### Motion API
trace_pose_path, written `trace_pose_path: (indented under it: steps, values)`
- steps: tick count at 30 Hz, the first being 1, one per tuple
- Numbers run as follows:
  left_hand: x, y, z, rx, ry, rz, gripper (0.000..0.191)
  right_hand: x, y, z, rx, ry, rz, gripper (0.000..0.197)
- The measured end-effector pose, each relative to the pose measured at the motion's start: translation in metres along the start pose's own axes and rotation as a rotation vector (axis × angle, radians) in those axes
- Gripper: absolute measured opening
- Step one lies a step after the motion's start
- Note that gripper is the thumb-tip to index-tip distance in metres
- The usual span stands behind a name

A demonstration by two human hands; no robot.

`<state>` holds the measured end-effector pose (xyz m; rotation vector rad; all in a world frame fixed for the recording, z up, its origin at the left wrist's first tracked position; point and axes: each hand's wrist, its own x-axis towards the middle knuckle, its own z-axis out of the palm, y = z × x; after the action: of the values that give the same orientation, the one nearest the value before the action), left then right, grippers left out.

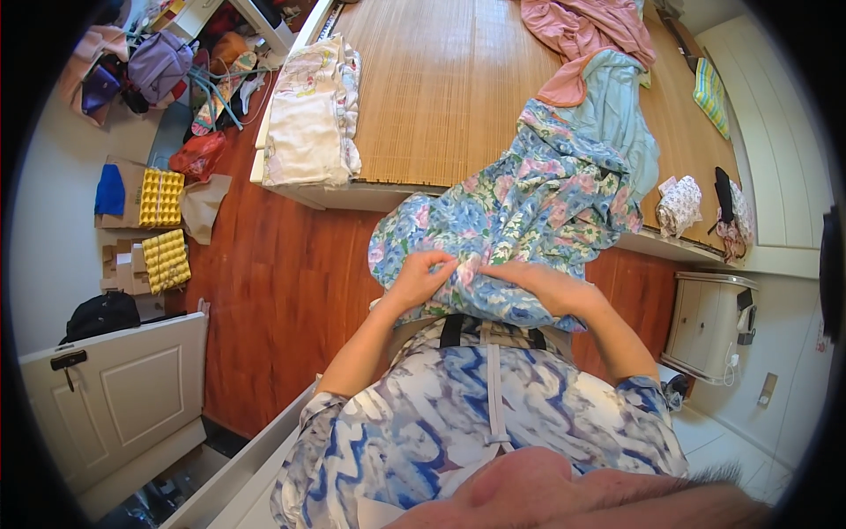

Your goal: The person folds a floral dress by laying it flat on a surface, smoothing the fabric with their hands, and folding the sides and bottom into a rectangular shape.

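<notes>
A blue floral cloth point(529, 198) with pink blooms and green leaves stretches from the bed down over my lap. My left hand point(423, 278) pinches it between thumb and fingertips. Just beside, my right hand point(548, 284) grips the same cloth, its fingertips close to the left ones. A small gathered piece of fabric stands up between them. Folds hide part of the right fingers. The far end of the floral cloth meets a light blue cloth point(611, 112) with an orange-edged corner.
The bed carries a bamboo mat point(436, 86), folded cream fabric point(307, 119), a pink cloth point(595, 30) and a bunched white print cloth point(679, 206). Yellow egg trays point(162, 198) are at the left wall, near an open white door point(132, 390). A small cabinet point(704, 324) stands right.
</notes>
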<state>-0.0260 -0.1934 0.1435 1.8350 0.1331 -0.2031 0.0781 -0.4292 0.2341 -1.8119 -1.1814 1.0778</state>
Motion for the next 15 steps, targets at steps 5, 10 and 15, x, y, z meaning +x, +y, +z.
trace_pose_path:
  steps: [5, 10, 15]
  values:
    - [-0.043, 0.023, -0.002, -0.083, 0.056, 0.029, 0.017, 0.009, 0.018, -0.026, -0.445, 0.115, 0.158, 0.059]
    - [-0.055, 0.050, 0.006, -0.117, 0.094, 0.207, 0.013, 0.078, 0.056, 0.005, -0.608, 0.284, -0.170, 0.058]
    - [-0.075, 0.104, -0.026, -0.005, 0.020, 0.467, 0.009, 0.116, 0.139, 0.033, -0.763, 0.088, 0.090, 0.055]
